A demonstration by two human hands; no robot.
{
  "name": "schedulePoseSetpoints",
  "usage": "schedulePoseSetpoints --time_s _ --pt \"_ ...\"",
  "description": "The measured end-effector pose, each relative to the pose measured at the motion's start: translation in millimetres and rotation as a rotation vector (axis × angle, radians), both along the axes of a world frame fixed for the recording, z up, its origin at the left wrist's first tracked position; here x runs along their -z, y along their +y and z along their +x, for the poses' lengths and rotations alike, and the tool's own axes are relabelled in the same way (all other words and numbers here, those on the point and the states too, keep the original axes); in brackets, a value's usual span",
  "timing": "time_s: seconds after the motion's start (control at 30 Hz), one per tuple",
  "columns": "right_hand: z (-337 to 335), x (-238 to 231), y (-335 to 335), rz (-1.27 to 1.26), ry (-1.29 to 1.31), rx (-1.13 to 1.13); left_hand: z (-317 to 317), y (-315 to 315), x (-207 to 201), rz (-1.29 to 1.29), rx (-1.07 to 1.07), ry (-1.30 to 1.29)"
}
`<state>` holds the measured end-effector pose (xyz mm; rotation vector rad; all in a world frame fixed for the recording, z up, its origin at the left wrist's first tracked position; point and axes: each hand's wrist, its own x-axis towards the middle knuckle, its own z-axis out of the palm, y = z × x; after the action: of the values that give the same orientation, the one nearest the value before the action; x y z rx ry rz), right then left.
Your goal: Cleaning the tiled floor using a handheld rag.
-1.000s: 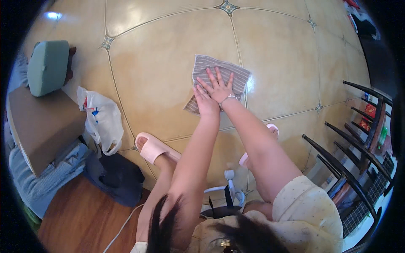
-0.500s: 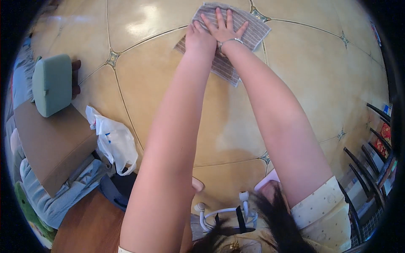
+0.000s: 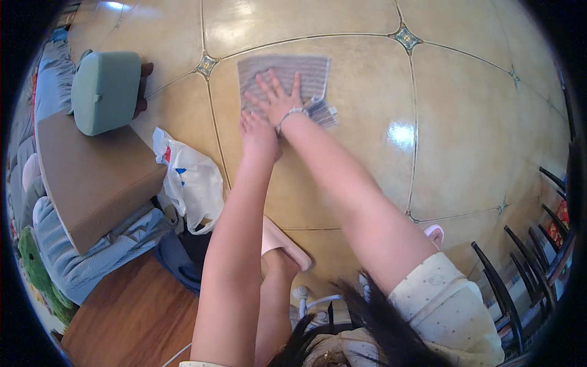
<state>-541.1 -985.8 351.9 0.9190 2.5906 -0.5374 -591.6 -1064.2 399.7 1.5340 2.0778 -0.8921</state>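
Note:
A grey-brown striped cloth (image 3: 309,67) lies on the beige tiled floor, its lower right corner bunched up with a small pale tag showing. My right hand (image 3: 279,101), with a silvery bracelet at the wrist, presses flat on it with fingers spread. Beside and slightly nearer, my left hand (image 3: 259,136) rests at the cloth's lower left edge. Its fingers are stretched out on the fabric and its thumb side is partly hidden. The two hands touch or nearly touch, and neither grips the cloth.
On the left stand a green padded stool (image 3: 110,92), a brown box-like seat (image 3: 95,177) and a white plastic bag (image 3: 192,180). A wooden round-edged surface (image 3: 131,312) is nearer. Dark curved chair bars (image 3: 498,287) line the right. Pink slippers (image 3: 290,244) show below my arms.
Both hands and the cloth have moved left and nearer across the tile, away from the patterned tile joint. The cloth has turned and one corner has bunched. The view has shifted too.

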Motion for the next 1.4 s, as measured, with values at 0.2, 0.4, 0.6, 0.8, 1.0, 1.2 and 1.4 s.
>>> schedulePoseSetpoints --time_s 0.2,0.4,0.6,0.8,1.0,1.2,1.4 --pt "38 -3 -102 -0.017 0.052 -0.254 54 -117 23 0.001 -0.087 0.113" --pt "104 -5 -180 -0.02 0.054 -0.257 121 -193 8 -0.143 0.129 0.195" --pt "177 10 -262 0.091 0.156 -0.146 183 -240 -7 -0.332 0.227 0.151" --pt "227 6 -301 0.114 0.078 -0.011 220 -272 2 -0.333 0.409 0.152" --pt "275 7 -327 0.177 0.089 0.135 260 -285 -5 -0.313 0.508 0.1" --pt "303 9 -325 0.215 0.139 0.183 281 -284 3 -0.241 0.512 0.063" --pt "305 -3 -314 0.071 0.106 0.155 283 -277 -12 -0.276 0.493 0.009"
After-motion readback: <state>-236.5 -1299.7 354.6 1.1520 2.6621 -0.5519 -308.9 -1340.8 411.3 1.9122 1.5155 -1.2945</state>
